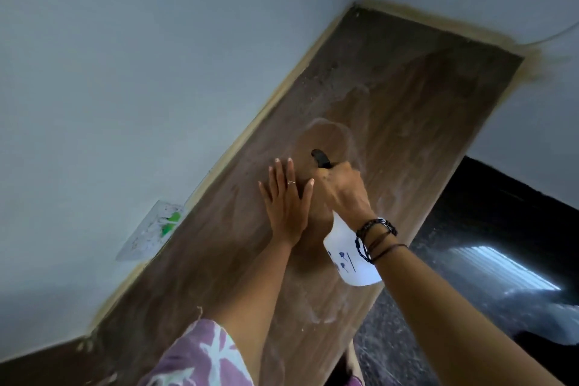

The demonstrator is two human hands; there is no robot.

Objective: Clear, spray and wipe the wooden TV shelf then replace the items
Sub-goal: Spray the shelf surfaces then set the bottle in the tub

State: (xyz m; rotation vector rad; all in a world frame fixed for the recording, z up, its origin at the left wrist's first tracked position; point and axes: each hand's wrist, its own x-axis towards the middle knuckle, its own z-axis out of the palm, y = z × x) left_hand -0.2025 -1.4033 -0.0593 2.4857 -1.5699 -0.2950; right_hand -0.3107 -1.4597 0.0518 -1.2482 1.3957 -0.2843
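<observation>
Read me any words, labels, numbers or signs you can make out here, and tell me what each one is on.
No text can be read here.
Spray bottle in the right hand: dark blue marks and a line printed on its white body, too blurred to read.
Clear sheet against the wall by the wooden shelf: green and faint coloured marks, too blurred to tell if any are words.

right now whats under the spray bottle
The dusty wooden shelf lies below the spray bottle, which the right hand holds. Whether it touches the shelf cannot be seen.
</observation>
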